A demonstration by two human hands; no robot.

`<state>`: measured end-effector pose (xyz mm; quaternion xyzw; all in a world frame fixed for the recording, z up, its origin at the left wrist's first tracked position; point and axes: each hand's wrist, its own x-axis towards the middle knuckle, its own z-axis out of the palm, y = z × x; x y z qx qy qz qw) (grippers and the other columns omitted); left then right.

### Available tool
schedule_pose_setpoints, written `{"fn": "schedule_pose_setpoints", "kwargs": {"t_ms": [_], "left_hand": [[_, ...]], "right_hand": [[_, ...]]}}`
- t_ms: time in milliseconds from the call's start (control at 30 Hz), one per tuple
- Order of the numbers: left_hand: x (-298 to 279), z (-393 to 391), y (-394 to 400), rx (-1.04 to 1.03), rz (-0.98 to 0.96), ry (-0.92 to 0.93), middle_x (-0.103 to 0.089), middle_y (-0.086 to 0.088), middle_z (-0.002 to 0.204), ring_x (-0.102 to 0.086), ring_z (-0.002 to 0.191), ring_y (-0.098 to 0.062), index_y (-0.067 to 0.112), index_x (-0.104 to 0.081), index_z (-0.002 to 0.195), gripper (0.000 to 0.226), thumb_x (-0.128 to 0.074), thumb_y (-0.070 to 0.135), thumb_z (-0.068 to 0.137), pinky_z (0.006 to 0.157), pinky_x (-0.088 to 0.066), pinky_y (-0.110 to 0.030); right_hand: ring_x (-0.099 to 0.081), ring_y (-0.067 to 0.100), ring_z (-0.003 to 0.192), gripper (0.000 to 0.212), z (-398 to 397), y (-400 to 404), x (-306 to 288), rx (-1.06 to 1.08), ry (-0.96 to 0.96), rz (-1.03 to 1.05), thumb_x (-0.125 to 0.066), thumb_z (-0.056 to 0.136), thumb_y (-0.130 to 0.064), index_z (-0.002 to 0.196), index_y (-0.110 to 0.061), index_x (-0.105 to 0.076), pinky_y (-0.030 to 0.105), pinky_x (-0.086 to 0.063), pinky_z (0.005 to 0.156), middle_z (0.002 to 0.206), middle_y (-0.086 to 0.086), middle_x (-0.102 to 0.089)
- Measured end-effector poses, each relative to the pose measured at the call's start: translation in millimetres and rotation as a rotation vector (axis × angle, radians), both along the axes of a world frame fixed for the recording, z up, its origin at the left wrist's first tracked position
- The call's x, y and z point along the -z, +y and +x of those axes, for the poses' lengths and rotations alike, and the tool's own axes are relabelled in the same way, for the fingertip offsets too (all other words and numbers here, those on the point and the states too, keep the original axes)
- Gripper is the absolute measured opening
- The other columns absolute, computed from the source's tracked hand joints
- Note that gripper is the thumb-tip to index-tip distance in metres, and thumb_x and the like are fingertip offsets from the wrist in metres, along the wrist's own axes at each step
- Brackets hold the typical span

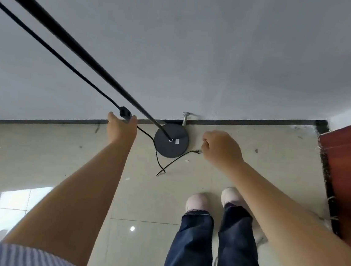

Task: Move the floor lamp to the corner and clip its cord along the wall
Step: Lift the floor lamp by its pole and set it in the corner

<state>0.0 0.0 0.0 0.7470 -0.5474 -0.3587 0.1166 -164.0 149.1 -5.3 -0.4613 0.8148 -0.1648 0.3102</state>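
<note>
Wall meets tiled floor at a dark baseboard. Floor lamp stands by it, base on the floor between the hands. Left hand pinches the cord's inline switch; right hand, fisted, grips the plug.

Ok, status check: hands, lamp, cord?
Left hand holding cord at inline switch; right hand pinching plug end. Lamp base by the baseboard, short of corner. Door stop behind base.
</note>
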Motion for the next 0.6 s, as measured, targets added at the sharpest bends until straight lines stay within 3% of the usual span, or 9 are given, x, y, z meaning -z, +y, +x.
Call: {"fn": "schedule_pose_setpoints", "kwargs": {"t_ms": [67,133,200,267,333,400,500,567,600], "left_hand": [[7,2,-15,-0.021,0.003,0.048,-0.047,-0.001,0.107,-0.044,0.075,-0.018,0.013,-0.026,0.136,0.052,-0.049,0.027,0.091,0.062,-0.038,-0.026],[17,8,-24,0.037,-0.011,0.035,-0.052,-0.003,0.097,-0.047,0.066,-0.016,0.011,-0.045,0.118,0.031,-0.047,0.025,0.091,0.053,-0.039,-0.024],[21,10,-27,0.047,-0.053,0.028,-0.059,-0.006,0.087,-0.056,0.070,-0.023,0.015,-0.051,0.090,0.011,-0.045,0.024,0.092,0.062,-0.048,-0.034],[21,10,-24,0.033,-0.069,0.054,-0.061,-0.004,0.077,-0.061,0.073,-0.026,0.023,-0.048,0.072,0.022,-0.043,0.023,0.093,0.070,-0.053,-0.040],[16,9,-15,0.006,0.003,0.194,-0.062,-0.003,0.075,-0.064,0.062,-0.016,0.022,-0.049,0.072,0.024,-0.042,0.021,0.095,0.060,-0.054,-0.031],[8,8,-2,-0.040,0.093,0.370,-0.064,-0.002,0.072,-0.067,0.050,-0.006,0.019,-0.051,0.074,0.024,-0.042,0.019,0.096,0.048,-0.055,-0.017],[-7,17,16,-0.174,0.192,0.671,-0.071,-0.004,0.064,-0.070,0.050,-0.008,0.011,-0.055,0.080,0.026,-0.038,0.020,0.098,0.045,-0.055,-0.014],[-19,23,27,-0.227,0.251,0.823,-0.075,-0.001,0.056,-0.071,0.053,-0.011,0.007,-0.057,0.083,0.031,-0.034,0.021,0.099,0.047,-0.055,-0.014],[-25,25,32,-0.251,0.263,0.873,-0.075,0.000,0.055,-0.071,0.053,-0.011,0.006,-0.058,0.084,0.033,-0.033,0.022,0.099,0.047,-0.055,-0.014]], "right_hand": [[-0.043,0.028,0.077,0.019,-4,-14,15,-0.023,-0.026,0.004,-0.040,0.081,-0.001,0.065,-0.009,-0.047,0.029,-0.029,0.059,0.062,0.003,-0.043],[-0.051,0.032,0.087,0.018,-4,-24,28,-0.080,-0.047,0.012,-0.041,0.083,-0.002,0.081,-0.001,-0.058,0.032,-0.036,0.061,0.078,0.013,-0.059],[-0.054,0.033,0.095,0.023,-6,-34,41,-0.120,-0.091,0.008,-0.041,0.084,-0.003,0.094,0.000,-0.061,0.033,-0.041,0.068,0.096,0.018,-0.065],[-0.055,0.033,0.098,0.026,-6,-39,52,-0.144,-0.139,0.014,-0.041,0.085,-0.003,0.100,-0.002,-0.061,0.029,-0.038,0.070,0.102,0.018,-0.066],[-0.056,0.033,0.099,0.026,-7,-41,60,-0.137,-0.205,0.038,-0.042,0.084,-0.002,0.102,-0.003,-0.061,0.028,-0.039,0.072,0.104,0.018,-0.066],[-0.053,0.032,0.111,0.032,-7,-41,62,-0.158,-0.310,0.081,-0.045,0.085,-0.003,0.115,-0.006,-0.055,0.033,-0.045,0.087,0.119,0.017,-0.061],[-0.030,0.022,0.134,0.055,-5,-38,56,-0.277,-0.438,0.172,-0.050,0.086,-0.009,0.137,-0.012,-0.029,0.030,-0.025,0.108,0.145,0.007,-0.036],[-0.042,0.018,0.122,0.049,-3,-37,50,-0.299,-0.547,0.220,-0.050,0.087,-0.014,0.133,-0.018,-0.034,0.030,-0.032,0.101,0.132,0.001,-0.048],[-0.052,0.014,0.102,0.031,-3,-36,46,-0.299,-0.592,0.256,-0.046,0.089,-0.017,0.120,-0.022,-0.048,0.026,-0.038,0.089,0.111,-0.004,-0.059]]}}
